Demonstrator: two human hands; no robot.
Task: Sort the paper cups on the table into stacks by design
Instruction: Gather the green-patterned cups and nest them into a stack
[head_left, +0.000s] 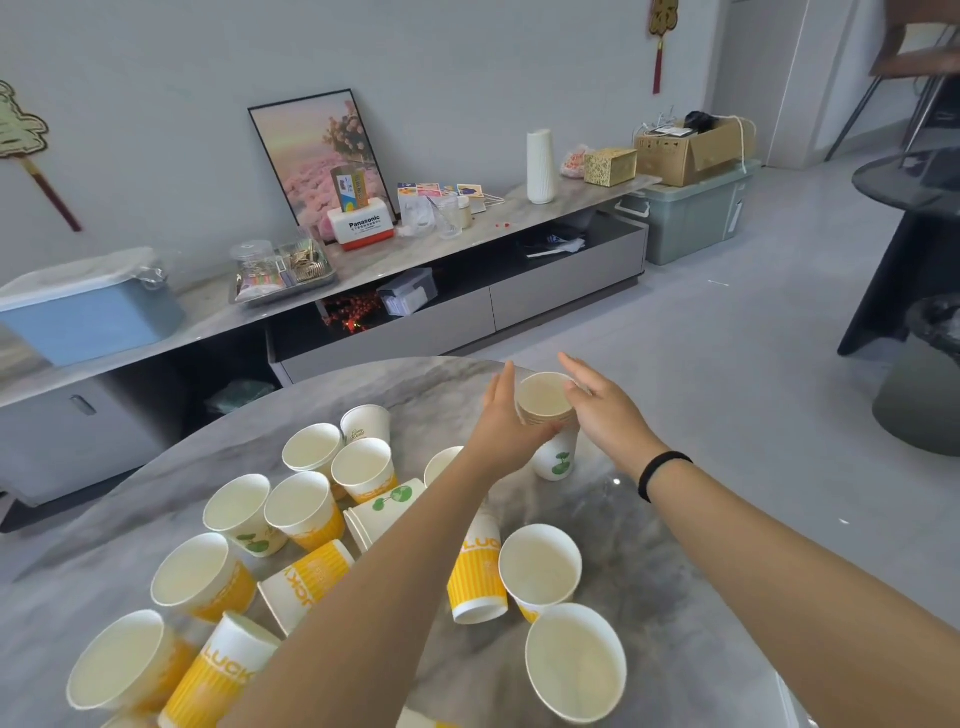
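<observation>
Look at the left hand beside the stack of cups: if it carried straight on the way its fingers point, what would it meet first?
Probably nothing on the table. The left hand points up and away past the stack of cups, towards the table edge and the floor beyond. Depth is unclear.

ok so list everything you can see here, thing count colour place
stack: one, white with green leaf print, far on table, between both hands
yellow cups: about nine, yellow and white, scattered near side, some tipped over
leaf cups: at least two loose, white and green, mid table
table: one, grey marble, round
cabinet: one, grey, along wall, cluttered
picture: one, pink, leaning on wall
vase: one, white, on cabinet
blue bin: one, cabinet's left end
left hand: open, against stack
right hand: open, beside stack, black wristband
</observation>
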